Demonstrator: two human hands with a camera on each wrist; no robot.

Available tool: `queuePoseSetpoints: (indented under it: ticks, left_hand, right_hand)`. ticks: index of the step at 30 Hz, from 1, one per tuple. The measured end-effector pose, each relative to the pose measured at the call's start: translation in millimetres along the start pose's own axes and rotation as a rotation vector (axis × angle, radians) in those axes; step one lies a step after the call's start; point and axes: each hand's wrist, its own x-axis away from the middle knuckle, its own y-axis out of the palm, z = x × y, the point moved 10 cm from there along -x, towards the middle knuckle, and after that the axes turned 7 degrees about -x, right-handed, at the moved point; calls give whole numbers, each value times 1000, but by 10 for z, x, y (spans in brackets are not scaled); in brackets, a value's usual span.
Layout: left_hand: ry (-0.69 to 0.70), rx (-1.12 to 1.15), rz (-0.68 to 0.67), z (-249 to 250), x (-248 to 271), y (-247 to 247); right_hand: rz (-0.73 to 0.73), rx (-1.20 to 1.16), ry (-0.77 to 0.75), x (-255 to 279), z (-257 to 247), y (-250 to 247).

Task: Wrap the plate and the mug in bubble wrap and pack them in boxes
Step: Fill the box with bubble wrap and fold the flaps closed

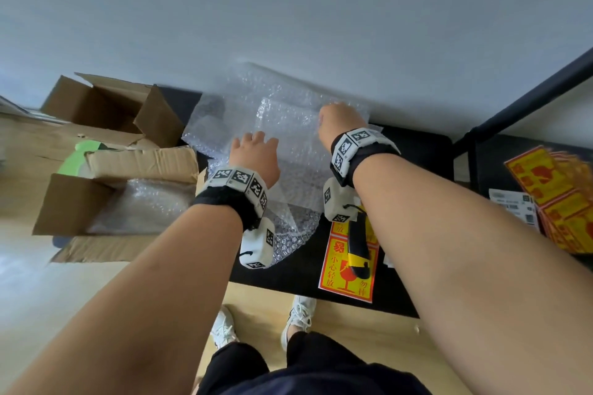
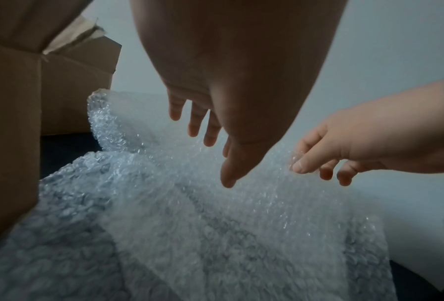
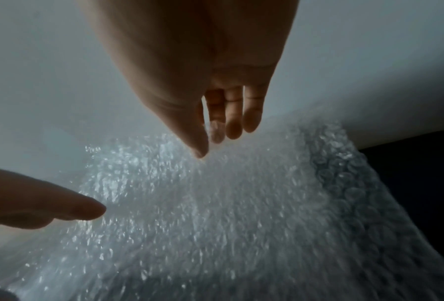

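Bubble wrap (image 1: 282, 125) lies spread beside the open box (image 1: 106, 106), right hand (image 1: 340, 125) apparently pinching its far edge, left hand (image 1: 256, 157) relaxed above; next, lay the mug on it.

Glossy plastic bubble wrap (image 1: 282, 125), matt cardboard boxes (image 1: 106, 106)

Left hand (image 2: 215, 97) hovers spread over bubble wrap (image 2: 215, 234); right hand (image 2: 365, 148) pinches its edge beside a cardboard box (image 2: 35, 91).

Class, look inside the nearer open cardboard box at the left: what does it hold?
The nearer open cardboard box holds a clear bubble-wrap bundle. What the wrap covers cannot be seen.
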Motion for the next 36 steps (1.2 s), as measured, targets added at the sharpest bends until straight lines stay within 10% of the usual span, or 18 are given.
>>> queuePoseSetpoints:
  ticks: [12,25,36]
  left_hand:
    - [-244,593,222,-717,333,-767]
    - [-313,1485,302,-1553,740,-1005]
    - [-79,1298,383,-1988,1159,-1363]
  right_hand:
    - [284,-609,155,578,-228,-1012]
    - [390,-1113,285,1263,-537,-1000]
    - [326,-1132,135,1442,-1172,-872]
